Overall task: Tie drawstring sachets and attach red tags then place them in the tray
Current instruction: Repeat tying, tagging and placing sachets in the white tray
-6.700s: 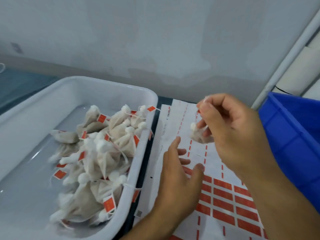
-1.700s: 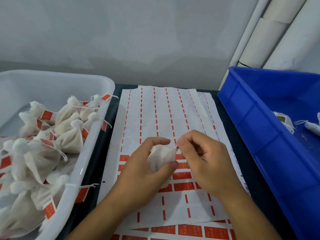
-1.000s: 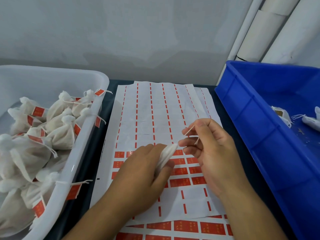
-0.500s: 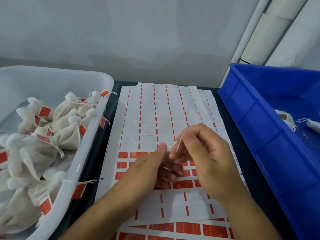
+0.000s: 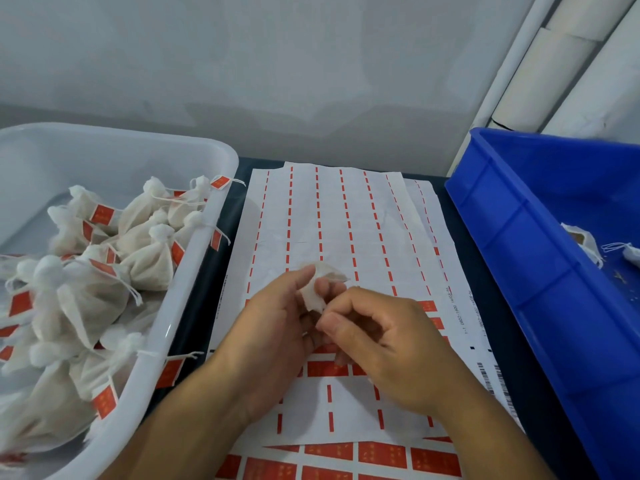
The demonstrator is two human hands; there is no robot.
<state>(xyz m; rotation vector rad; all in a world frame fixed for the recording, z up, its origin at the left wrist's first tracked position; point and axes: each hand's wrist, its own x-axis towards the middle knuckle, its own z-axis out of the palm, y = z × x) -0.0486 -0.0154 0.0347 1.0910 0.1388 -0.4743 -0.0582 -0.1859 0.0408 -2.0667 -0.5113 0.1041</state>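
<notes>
- The left hand (image 5: pixel 273 327) gripped a small white sachet (image 5: pixel 317 292), thumb and fingers curled round it, its top poking out above the fingertips
- The right hand (image 5: pixel 384 344) lay just beside the left, fingers curled in toward the sachet's lower edge; whether they pinched the string I could not tell
- Both hands hovered over a sheet of red tags (image 5: pixel 346 230), mostly peeled, with red labels left beneath and nearer than the hands
- Left of the left hand stood the white tray (image 5: pixel 194 271), heaped with tied, tagged sachets (image 5: pixel 145 258)
- Right of the right hand stood a blue bin (image 5: pixel 519 244) with a loose sachet (image 5: pixel 583 239) inside
</notes>
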